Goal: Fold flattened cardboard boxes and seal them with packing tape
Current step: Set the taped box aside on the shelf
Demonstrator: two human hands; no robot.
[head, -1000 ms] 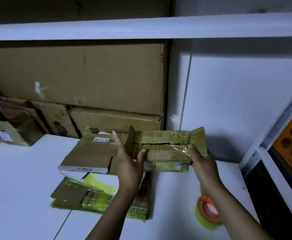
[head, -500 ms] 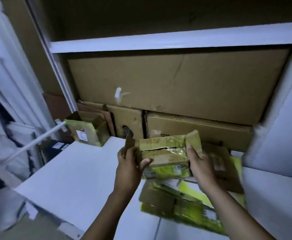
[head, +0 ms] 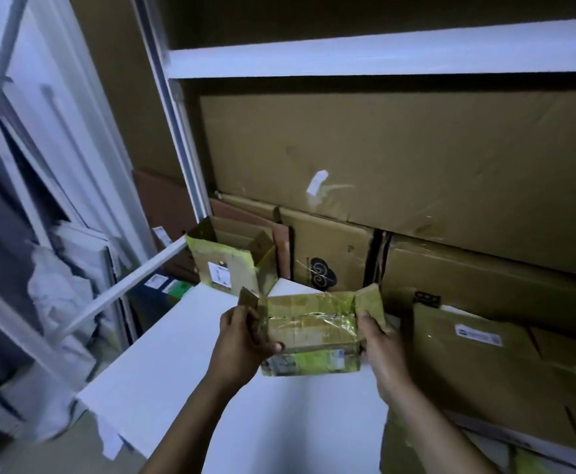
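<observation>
A small cardboard box [head: 310, 331], wrapped in yellowish tape with end flaps sticking up, is held above the white table [head: 177, 364]. My left hand [head: 242, 340] grips its left end, thumb across the front. My right hand [head: 379, 340] holds the right end, fingers behind the flap. Flattened taped cardboard [head: 478, 371] lies on the table at the right, partly under my right arm. No tape roll shows in this view.
An open taped box [head: 231, 265] with a white label stands at the table's far left corner. Large brown cartons [head: 399, 172] fill the shelf behind. A white shelf post [head: 180, 131] and rail [head: 125, 285] stand at the left, past the table's edge.
The view has swung left and both hands have carried the small box leftward over the table. The flattened cardboard now lies to the right and the tape roll has left the view.
</observation>
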